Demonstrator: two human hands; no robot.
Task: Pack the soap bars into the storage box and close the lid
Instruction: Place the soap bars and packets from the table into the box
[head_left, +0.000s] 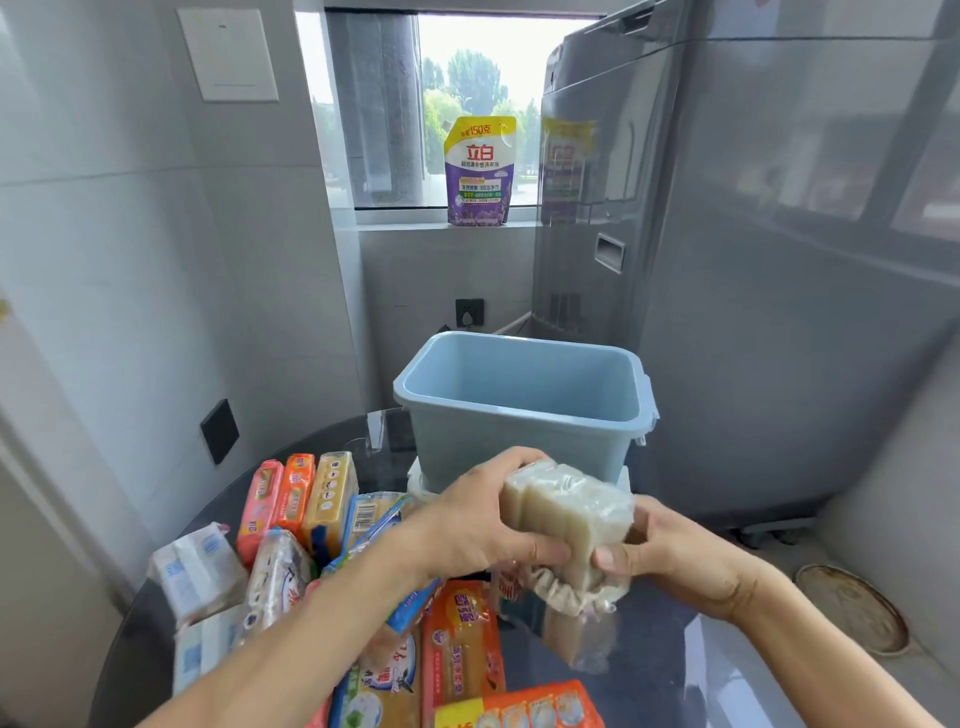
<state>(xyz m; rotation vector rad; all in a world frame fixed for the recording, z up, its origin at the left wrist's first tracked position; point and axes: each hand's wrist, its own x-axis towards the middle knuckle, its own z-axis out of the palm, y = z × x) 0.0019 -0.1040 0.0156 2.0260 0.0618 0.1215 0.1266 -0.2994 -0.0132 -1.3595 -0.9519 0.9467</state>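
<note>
Both hands hold one clear-wrapped pack of pale soap bars (566, 525) above the near middle of the dark round glass table (670, 654), just in front of the storage box (519, 410). The left hand (483, 525) grips the pack's left end, fingers curled over its top and thumb pressed beneath; the right hand (670, 551) pinches the lower right end, thumb on the front face and fingers behind the wrapper, whose gathered tail hangs below the hands. The storage box is light blue, open-topped and standing upright at the table's far edge, and nothing shows inside the part of it that can be seen; it sits on something white (421, 480) whose edge shows under its base — whether that is the lid cannot be told. Over the left side of the table lie many more wrapped soap packs: a pink one (258, 512), an orange one (294, 493) and a yellow one (330, 499) stand side by side toward the far left edge, white-and-blue packs (197, 569) lie at the left edge, and orange-and-yellow packs (462, 644) lie flat near the front edge under the left forearm. Beyond the table, a purple-and-yellow detergent pouch (481, 171) stands upright on the window sill (405, 218), and a grey washing machine (753, 260) stands to the right — its side close behind the box.
</note>
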